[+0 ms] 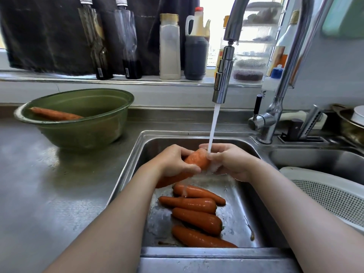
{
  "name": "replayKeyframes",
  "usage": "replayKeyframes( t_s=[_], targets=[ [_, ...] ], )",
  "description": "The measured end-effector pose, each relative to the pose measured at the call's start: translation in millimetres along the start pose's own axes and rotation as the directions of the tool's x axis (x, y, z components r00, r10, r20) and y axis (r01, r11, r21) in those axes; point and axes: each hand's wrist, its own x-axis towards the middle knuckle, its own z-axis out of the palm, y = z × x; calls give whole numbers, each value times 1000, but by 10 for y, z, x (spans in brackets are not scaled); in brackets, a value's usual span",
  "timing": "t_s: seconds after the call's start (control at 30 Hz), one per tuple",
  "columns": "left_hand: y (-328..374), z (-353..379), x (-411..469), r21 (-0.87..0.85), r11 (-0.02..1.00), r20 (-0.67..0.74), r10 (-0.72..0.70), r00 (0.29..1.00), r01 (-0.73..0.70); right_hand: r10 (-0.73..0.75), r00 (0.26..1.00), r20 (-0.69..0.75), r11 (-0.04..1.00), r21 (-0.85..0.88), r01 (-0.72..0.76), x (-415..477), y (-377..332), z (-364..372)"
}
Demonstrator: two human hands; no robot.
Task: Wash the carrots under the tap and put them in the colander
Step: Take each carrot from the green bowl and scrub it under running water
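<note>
At the upper left of the frame a green basin stands on the steel counter with one carrot lying inside it. Right of that, over the sink at mid-frame, the left hand grips the carrot being washed, its fingers curled over the far side and its thumb closed on the near side. This carrot's long axis runs from lower left, where its narrow end pokes out below the left wrist, up to the right, where its thick end sits under the stream from the tap's spray head. The right hand wraps curled fingers round that thick end, in the water. Below the hands, four more carrots lie on the sink floor, roughly side by side: and. That makes six carrots in all: one in the basin, one held, four in the sink. The single white colander sits at the right edge of the frame, to the right of the carrot's thick end, so the right hand is the nearer one for the drop; no carrot shows in its visible part.
</note>
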Motion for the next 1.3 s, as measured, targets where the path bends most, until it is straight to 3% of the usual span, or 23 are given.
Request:
replayKeyframes(
  t_s=[0.07, 0.2, 0.27, 0.4, 0.47, 0.53, 0.6, 0.67, 0.73, 0.83, 0.97, 1.1, 1.2, 1.3],
  targets=[
    [29, 1, 3, 16, 1000, 12, 2, 1000, -2, -5, 999, -50, 1000, -18, 4, 26, 33, 16],
    [80, 58, 30, 27, 1000, 20, 9, 1000, -9, -55, 951, -305, 995, -101, 25, 87, 34, 155],
    [52, 58, 31, 16, 1000, 16, 4, 1000, -4, -47, 967, -251, 993, -120, 17, 82, 18, 112],
    [-8, 3, 12, 27, 1000, 13, -2, 1000, 2, 13, 1000, 14, 1000, -4, -12, 26, 48, -45],
    [-17, 0, 21, 13, 1000, 5, 4, 1000, -4, -13, 1000, -22, 1000, 22, 13, 27, 52, 0],
    [-21, 23, 35, 5, 1000, -3, 8, 1000, -8, -54, 981, -187, 997, -61, 43, 72, 50, 83],
    [-40, 36, 44, -2, 1000, -8, -1, 1000, 1, -61, 964, -260, 991, -129, 27, 123, 66, 113],
    [-57, 23, 36, -20, 1000, 2, 0, 1000, 0, -32, 977, -211, 997, -70, 17, 122, 57, 79],
    [-63, 4, 24, -24, 1000, 13, 4, 1000, -3, -8, 998, -69, 997, 70, 12, 76, 39, 13],
    [-56, 5, 33, -16, 1000, 14, 8, 1000, -8, -23, 999, 38, 1000, -2, 23, 45, 73, -61],
    [-55, 29, 49, -49, 999, 11, 12, 1000, -11, -149, 979, -139, 983, -124, 132, 47, 56, 61],
    [-35, 54, 62, -43, 999, 2, 11, 1000, -11, -184, 939, -289, 981, -110, 158, 105, 61, 154],
    [-61, 28, 39, -44, 999, 12, 12, 1000, -12, -100, 983, -153, 989, -121, 82, 102, 76, 53],
    [-67, 17, 31, -53, 998, 25, 17, 1000, -16, -60, 998, 10, 998, 14, 60, 71, 103, -65]
  ],
)
